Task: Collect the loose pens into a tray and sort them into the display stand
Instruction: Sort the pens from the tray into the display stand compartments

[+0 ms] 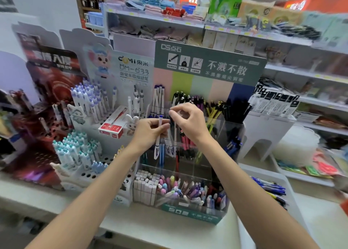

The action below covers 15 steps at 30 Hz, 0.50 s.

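Note:
My left hand (150, 131) grips a bunch of white and blue pens (157, 149) upright, tips down, in front of the clear display stand (222, 214). My right hand (188, 120) is just to its right, thumb and forefinger pinching the top of one dark pen (175, 134) from that bunch. The stand has a green header and several compartments filled with pens. A white tray (282, 175) with loose blue and yellow pens (271, 189) sits to the right of the stand.
White pen racks (88, 175) with light blue and purple pens stand to the left, with a red and white box (113, 125) behind them. A red display stands at far left. Store shelves with packaged goods run along the back and right.

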Each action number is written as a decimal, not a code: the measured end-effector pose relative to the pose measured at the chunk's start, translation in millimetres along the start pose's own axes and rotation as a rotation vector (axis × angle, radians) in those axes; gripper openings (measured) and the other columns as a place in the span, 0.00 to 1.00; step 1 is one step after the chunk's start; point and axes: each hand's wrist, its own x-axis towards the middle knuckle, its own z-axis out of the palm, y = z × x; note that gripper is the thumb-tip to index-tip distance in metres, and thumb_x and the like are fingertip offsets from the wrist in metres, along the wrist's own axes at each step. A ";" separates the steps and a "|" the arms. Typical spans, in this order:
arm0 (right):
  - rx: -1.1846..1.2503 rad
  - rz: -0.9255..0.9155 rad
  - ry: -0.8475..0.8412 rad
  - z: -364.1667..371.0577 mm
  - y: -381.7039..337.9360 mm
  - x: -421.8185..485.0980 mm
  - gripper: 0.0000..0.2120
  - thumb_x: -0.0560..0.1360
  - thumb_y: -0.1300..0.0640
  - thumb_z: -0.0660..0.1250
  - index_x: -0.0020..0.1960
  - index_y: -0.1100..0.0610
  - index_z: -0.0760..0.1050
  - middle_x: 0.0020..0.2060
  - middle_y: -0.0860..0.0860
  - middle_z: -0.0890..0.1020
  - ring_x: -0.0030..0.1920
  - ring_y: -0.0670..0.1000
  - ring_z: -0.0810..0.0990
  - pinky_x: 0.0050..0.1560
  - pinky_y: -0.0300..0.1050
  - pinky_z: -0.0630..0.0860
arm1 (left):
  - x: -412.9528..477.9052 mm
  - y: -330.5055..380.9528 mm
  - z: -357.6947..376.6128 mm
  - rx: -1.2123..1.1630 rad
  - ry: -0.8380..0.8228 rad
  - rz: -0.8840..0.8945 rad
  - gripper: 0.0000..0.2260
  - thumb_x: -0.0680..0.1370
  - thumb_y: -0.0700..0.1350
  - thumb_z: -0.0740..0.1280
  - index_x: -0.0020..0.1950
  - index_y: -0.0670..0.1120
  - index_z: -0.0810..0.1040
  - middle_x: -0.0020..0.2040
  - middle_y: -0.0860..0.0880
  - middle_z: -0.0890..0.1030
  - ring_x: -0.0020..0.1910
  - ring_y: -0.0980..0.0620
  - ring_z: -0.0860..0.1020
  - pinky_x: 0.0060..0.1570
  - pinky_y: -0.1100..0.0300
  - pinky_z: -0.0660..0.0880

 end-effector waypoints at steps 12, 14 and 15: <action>0.082 0.013 0.154 -35.7 -3.9 19.3 0.06 0.75 0.60 0.72 0.52 0.59 0.82 0.42 0.51 0.84 0.43 0.47 0.82 0.50 0.47 0.81 | 6.9 -12.4 -8.9 0.129 -0.012 0.050 0.24 0.71 0.50 0.75 0.66 0.46 0.78 0.52 0.54 0.83 0.53 0.59 0.81 0.53 0.66 0.77; 0.037 -0.016 0.242 -40.5 0.2 24.6 0.07 0.75 0.60 0.73 0.52 0.60 0.80 0.40 0.51 0.83 0.42 0.48 0.81 0.48 0.43 0.80 | 4.2 -18.7 -17.6 0.140 0.049 0.047 0.21 0.73 0.49 0.74 0.64 0.45 0.79 0.51 0.54 0.82 0.52 0.59 0.80 0.50 0.68 0.77; 0.012 -0.026 0.259 -38.8 2.2 25.8 0.06 0.75 0.60 0.73 0.50 0.61 0.79 0.39 0.52 0.83 0.41 0.48 0.81 0.47 0.42 0.79 | 3.2 -20.7 -20.2 0.141 0.070 0.042 0.19 0.74 0.48 0.74 0.63 0.45 0.79 0.50 0.54 0.82 0.51 0.59 0.80 0.49 0.69 0.77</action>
